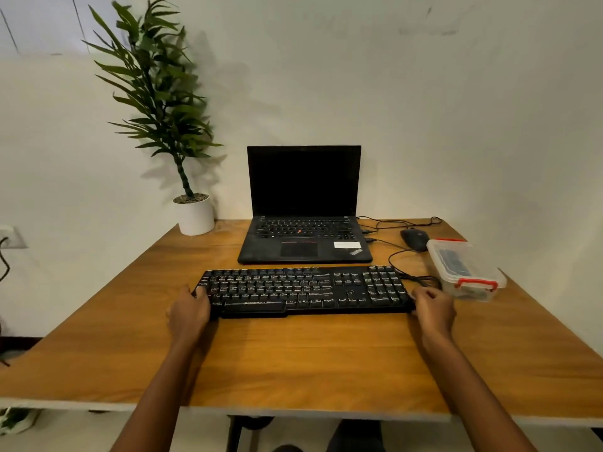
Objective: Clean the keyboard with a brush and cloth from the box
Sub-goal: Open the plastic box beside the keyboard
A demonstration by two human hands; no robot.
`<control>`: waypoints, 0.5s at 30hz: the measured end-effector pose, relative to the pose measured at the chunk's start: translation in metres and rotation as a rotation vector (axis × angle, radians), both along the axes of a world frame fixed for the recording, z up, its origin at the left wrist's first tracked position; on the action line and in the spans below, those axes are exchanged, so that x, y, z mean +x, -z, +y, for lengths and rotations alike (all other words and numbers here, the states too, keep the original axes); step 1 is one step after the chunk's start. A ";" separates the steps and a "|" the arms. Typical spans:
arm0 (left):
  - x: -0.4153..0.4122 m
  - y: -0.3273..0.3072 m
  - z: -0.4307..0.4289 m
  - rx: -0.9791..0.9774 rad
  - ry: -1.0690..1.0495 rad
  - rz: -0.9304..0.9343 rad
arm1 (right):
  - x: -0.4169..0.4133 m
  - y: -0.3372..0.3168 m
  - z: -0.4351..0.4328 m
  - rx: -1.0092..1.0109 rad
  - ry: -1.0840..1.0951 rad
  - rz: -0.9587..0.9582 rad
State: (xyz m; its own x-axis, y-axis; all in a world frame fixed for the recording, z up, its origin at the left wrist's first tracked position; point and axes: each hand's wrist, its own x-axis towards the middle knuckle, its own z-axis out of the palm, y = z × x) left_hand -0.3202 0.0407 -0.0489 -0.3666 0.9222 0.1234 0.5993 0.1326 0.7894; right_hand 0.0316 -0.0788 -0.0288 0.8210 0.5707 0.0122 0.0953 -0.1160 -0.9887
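A black keyboard (303, 290) lies flat across the middle of the wooden table (293, 360). My left hand (188, 313) grips its left end, thumb on the top edge. My right hand (434, 309) grips its right end the same way. A clear plastic box (465, 270) with a closed lid and red latches sits just right of the keyboard. Something dark shows through its lid; I cannot make out a brush or a cloth.
An open black laptop (305, 223) stands behind the keyboard. A black mouse (415, 239) and loose cables (401, 256) lie behind the box. A potted plant (194, 214) occupies the back left corner. The table's front edge runs close to me.
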 end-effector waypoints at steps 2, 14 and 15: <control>-0.008 0.003 -0.014 0.040 0.000 -0.031 | 0.000 0.003 -0.017 0.018 -0.008 -0.007; -0.020 0.004 -0.099 0.127 0.046 -0.117 | -0.008 0.016 -0.100 0.062 -0.005 -0.073; -0.018 0.003 -0.104 0.131 0.050 -0.118 | -0.007 0.017 -0.103 0.059 -0.001 -0.077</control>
State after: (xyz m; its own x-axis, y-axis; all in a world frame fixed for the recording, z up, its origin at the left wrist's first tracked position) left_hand -0.3386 -0.0635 -0.0516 -0.3400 0.9183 0.2029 0.5051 -0.0037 0.8630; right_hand 0.0250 -0.1820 -0.0455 0.8160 0.5677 0.1091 0.1718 -0.0580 -0.9834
